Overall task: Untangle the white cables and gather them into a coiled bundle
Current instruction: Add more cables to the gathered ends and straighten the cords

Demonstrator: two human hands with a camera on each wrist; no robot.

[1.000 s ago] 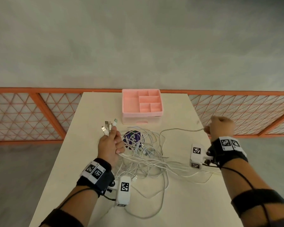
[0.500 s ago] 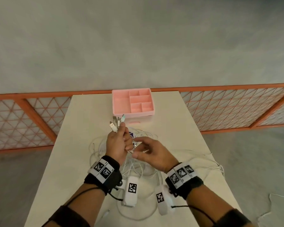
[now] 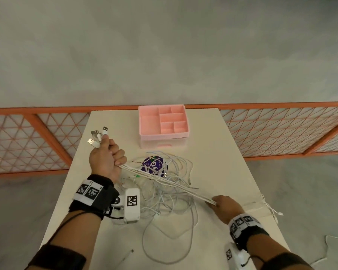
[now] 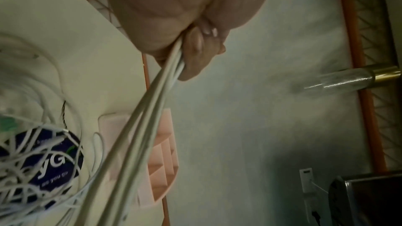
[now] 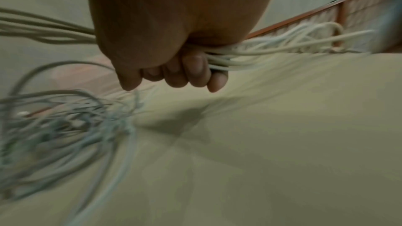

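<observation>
Several white cables (image 3: 165,181) run taut from my left hand (image 3: 107,158) down to my right hand (image 3: 220,204). My left fist grips them (image 4: 172,61) near their USB plugs (image 3: 98,135), which stick up above the thumb. My right hand's fingers (image 5: 191,73) curl round the same strands (image 5: 230,61) near the table's right edge, and loose ends (image 3: 269,206) trail off that edge. Below the taut strands a tangle of white cables (image 3: 164,197) lies on the cream table (image 3: 213,152), with one long loop (image 3: 164,248) reaching toward me.
A pink compartment tray (image 3: 163,122) stands on a pink drawer box at the table's far edge. A round purple disc (image 3: 153,165) with white lettering lies under the tangle. An orange lattice fence (image 3: 281,131) runs behind the table, over grey floor.
My right hand, which met the left hand half a second ago, has slid right and toward me along the cables, pulling them straight. The left hand keeps its grip on the plug ends.
</observation>
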